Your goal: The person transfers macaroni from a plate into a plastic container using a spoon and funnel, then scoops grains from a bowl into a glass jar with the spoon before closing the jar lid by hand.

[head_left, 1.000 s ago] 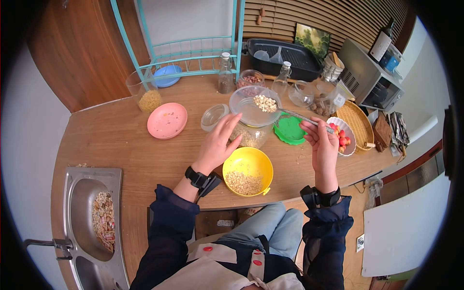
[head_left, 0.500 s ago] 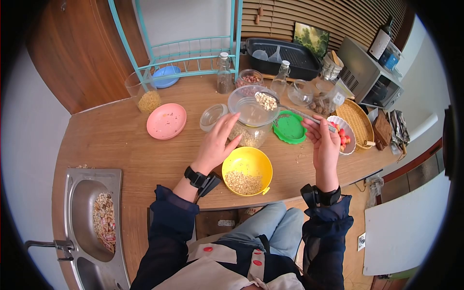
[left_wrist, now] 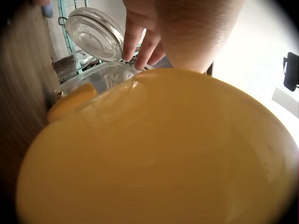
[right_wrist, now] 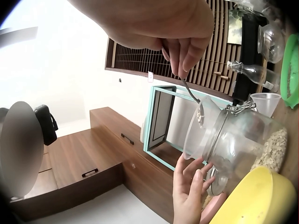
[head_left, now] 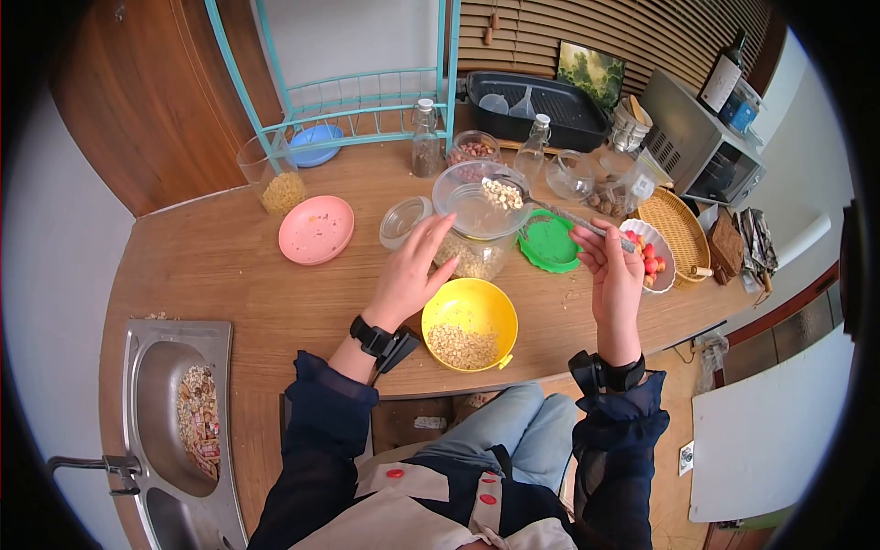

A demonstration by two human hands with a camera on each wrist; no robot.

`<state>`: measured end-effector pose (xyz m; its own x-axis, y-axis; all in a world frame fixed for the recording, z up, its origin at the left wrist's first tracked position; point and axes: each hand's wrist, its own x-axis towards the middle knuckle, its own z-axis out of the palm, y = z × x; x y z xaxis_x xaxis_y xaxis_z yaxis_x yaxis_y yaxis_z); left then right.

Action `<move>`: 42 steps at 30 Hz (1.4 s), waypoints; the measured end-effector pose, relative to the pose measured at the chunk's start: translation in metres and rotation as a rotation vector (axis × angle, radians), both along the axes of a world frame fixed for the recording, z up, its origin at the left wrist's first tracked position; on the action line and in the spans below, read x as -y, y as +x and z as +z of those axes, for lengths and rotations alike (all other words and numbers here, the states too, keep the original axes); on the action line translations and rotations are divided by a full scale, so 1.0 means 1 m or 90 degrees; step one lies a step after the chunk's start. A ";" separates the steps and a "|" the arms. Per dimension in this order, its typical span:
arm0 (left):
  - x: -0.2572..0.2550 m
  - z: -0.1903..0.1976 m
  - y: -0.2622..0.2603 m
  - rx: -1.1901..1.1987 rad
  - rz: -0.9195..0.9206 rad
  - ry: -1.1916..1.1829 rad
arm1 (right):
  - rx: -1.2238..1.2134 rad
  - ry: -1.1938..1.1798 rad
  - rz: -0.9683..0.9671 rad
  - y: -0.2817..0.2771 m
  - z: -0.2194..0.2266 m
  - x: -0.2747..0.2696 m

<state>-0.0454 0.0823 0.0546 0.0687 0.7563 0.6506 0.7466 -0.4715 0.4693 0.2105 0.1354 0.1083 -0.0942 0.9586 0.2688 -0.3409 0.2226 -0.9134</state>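
My right hand (head_left: 616, 280) pinches the handle of a spoon (head_left: 568, 216) whose bowl, heaped with oats (head_left: 502, 193), hangs over a clear wide funnel (head_left: 449, 197) on the glass jar (head_left: 490, 259). Oats lie inside the jar, seen in the right wrist view (right_wrist: 273, 147). My left hand (head_left: 410, 275) is beside the jar and funnel with its fingers extended; in the right wrist view its fingertips are at the funnel's rim. In front of the jar stands a yellow bowl (head_left: 477, 307) with oats in it; it fills much of the left wrist view (left_wrist: 154, 149).
A pink plate (head_left: 316, 230) lies left of the jar, a green lid (head_left: 550, 243) to its right. Farther right are a white bowl of red fruit (head_left: 666, 272) and a wicker basket (head_left: 678, 229). Glass bottles (head_left: 425, 142) and a black pan (head_left: 568, 124) stand behind; the sink (head_left: 160, 367) is at left.
The spoon's bowl has shifted slightly over the funnel, and its oats are arranged a little differently. Both hands have stayed nearly in place.
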 end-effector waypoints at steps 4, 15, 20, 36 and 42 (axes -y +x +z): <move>0.000 0.001 0.000 0.001 -0.001 0.002 | -0.001 0.004 0.005 0.000 0.001 0.001; 0.000 0.002 0.001 0.015 0.001 0.004 | 0.005 0.019 0.014 -0.001 0.001 0.003; -0.002 -0.002 0.001 0.028 0.003 0.018 | 0.041 0.062 0.000 -0.002 0.000 0.007; -0.005 0.000 0.002 0.026 0.025 0.090 | 0.592 0.798 -0.119 -0.007 0.001 0.035; -0.012 0.024 0.005 -0.019 -0.013 0.093 | -0.067 0.109 -0.159 -0.005 -0.028 0.060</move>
<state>-0.0409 0.0941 0.0784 0.1039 0.6522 0.7509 0.7482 -0.5486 0.3731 0.2055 0.0757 0.0807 0.1747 0.8889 0.4235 -0.3467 0.4581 -0.8185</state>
